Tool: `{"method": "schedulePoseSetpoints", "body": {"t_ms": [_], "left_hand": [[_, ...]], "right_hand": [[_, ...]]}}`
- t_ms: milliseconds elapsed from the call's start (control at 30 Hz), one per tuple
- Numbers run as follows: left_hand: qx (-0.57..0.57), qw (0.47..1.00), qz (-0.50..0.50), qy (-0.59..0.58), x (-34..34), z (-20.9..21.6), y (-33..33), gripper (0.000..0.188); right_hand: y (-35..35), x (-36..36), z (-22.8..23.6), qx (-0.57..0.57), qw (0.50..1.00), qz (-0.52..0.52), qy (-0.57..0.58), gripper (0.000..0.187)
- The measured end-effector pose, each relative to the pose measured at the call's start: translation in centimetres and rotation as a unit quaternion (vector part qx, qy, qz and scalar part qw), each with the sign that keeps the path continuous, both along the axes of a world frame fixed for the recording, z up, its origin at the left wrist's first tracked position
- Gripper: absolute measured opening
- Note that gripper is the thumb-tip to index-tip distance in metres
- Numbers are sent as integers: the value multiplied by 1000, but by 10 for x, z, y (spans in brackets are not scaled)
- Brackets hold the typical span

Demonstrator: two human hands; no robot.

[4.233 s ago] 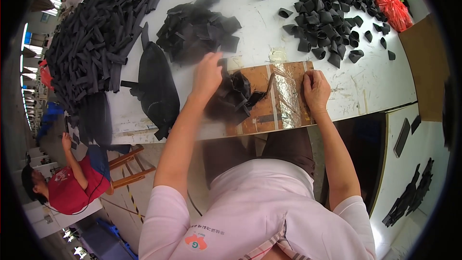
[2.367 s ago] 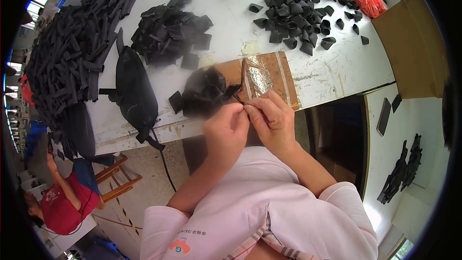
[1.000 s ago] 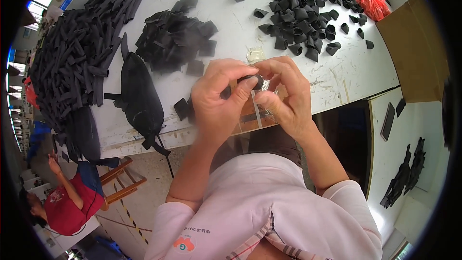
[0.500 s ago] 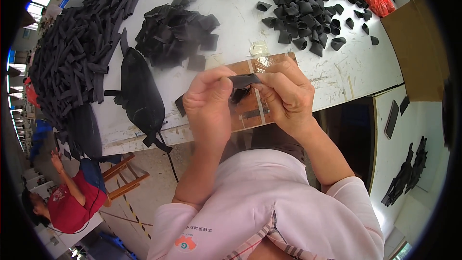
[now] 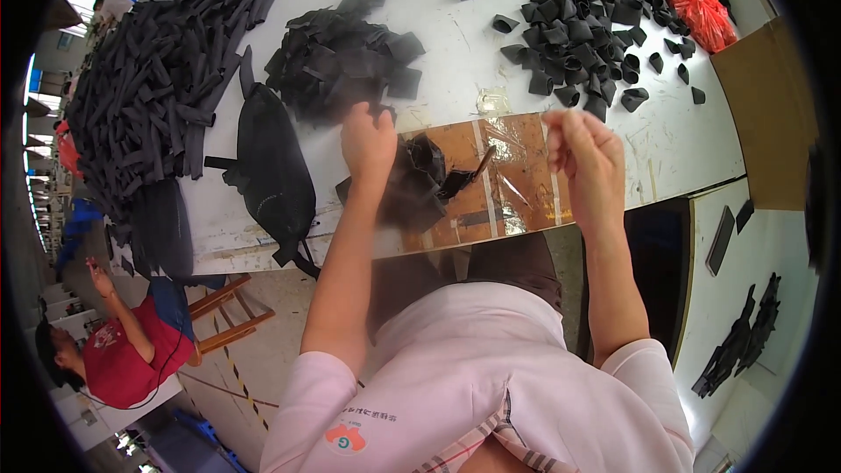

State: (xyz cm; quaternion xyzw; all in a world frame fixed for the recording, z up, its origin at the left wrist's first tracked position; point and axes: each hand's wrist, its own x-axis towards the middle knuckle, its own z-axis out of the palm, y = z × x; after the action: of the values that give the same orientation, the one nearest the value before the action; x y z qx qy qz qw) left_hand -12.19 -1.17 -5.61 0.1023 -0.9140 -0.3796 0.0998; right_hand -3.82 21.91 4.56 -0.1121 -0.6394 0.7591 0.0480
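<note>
My left hand reaches to the near edge of a pile of flat black fabric pieces. Its thumb and fingertips are apart, with dark fabric behind them. Over the right end of a brown taped board, my right hand is raised with its fingers curled together. Whatever those fingertips might hold is too small to make out. Black pieces lie on the board's left part, partly blurred; one looks like a loop. Beside them a small dark piece sticks up at a slant.
Folded black pieces spread across the far right, near a red plastic bag and a cardboard sheet. Long black strips heap at the left, beside a black pouch-like item. A seated person in red is lower left.
My hands have parted, and the black fabric piece between them is out of both. The left hand moved left and away toward the flat pile; the right moved right, uncovering the board.
</note>
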Motion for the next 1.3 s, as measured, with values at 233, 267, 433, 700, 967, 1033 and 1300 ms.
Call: {"method": "schedulePoseSetpoints", "body": {"t_ms": [233, 267, 433, 700, 967, 1033, 1300], "left_hand": [[-178, 982, -31, -58, -18, -27, -17, 20], [-176, 981, -53, -54, -20, -32, -23, 19], [-173, 979, 107, 12, -12, -29, -15, 15], [37, 996, -9, 76, 14, 22, -26, 13], [509, 817, -228, -151, 105, 105, 33, 28], [563, 785, -191, -170, 114, 111, 37, 28], [647, 705, -193, -218, 118, 93, 41, 16]], "right_hand": [[-11, 39, -27, -16, 989, 84, -122, 29], [-13, 40, -29, -8, 987, 102, -127, 29], [-23, 44, -30, 30, 978, 169, -116, 28], [-42, 53, -14, 225, 960, 167, 6, 20], [-49, 41, -2, -101, 977, 146, -115, 22], [-41, 40, -7, -187, 962, 155, -128, 18], [-33, 42, -12, -351, 912, 149, -154, 14]]}}
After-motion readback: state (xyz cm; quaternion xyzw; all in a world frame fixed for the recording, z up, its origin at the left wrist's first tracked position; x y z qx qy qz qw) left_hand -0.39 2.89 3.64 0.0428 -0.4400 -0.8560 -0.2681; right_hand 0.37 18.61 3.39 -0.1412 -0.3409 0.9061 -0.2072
